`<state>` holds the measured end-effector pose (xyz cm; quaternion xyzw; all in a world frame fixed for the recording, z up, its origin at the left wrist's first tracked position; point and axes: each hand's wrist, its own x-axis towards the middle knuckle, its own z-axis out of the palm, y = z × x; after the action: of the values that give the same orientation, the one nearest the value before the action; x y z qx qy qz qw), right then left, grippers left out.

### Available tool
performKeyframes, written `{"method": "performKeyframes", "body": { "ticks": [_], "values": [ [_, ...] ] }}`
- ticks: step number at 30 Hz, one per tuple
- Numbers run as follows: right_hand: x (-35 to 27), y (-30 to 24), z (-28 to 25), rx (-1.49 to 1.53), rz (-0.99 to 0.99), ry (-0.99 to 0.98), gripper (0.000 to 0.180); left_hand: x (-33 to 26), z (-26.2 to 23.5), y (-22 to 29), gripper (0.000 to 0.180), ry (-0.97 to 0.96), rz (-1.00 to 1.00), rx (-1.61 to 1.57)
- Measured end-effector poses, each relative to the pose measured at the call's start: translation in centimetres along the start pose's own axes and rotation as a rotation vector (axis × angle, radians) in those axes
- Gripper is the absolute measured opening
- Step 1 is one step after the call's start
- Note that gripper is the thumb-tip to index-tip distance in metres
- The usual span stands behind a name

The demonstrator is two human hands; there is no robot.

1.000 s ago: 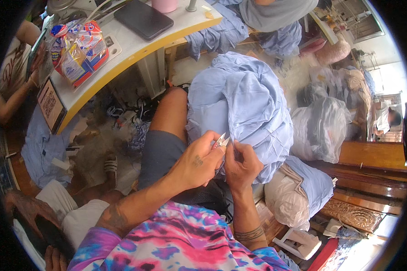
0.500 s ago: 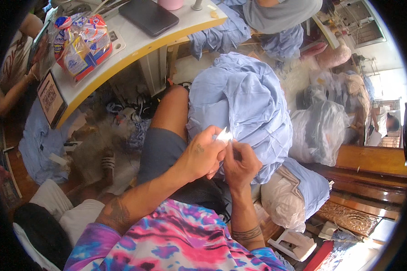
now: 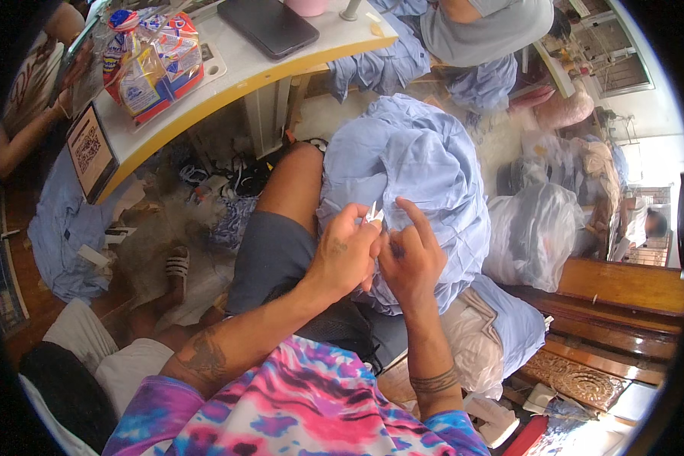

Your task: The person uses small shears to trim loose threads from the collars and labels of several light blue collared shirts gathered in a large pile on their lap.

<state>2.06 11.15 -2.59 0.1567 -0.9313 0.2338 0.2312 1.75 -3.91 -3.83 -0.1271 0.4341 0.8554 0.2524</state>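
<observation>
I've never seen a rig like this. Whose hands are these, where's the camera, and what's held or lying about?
There's no robot, just a person working bare-handed, seen from above by a wide fisheye camera on that person's head. The left hand holds small pointed snips. The right hand is beside it, index finger extended over a blue cloth bundle; whether it grips anything is unclear. On the white table lie a black flat device and a colourful package.

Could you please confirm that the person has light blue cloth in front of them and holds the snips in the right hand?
Not quite: the head view shows the snips in the left hand. The light blue cloth is indeed in front of them.
</observation>
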Motion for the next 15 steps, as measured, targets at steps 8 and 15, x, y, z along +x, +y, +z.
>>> {"method": "performKeyframes", "body": {
  "ticks": [8,15],
  "values": [
    [0.1,1.4,-0.2,-0.084,-0.087,-0.204,0.023,0.8,0.5,-0.2,0.025,0.098,0.060,0.152],
    [1.0,1.6,-0.1,-0.047,-0.157,-0.246,0.023,-0.5,0.4,-0.9,0.025,0.131,0.343,0.513]
  ]
}}
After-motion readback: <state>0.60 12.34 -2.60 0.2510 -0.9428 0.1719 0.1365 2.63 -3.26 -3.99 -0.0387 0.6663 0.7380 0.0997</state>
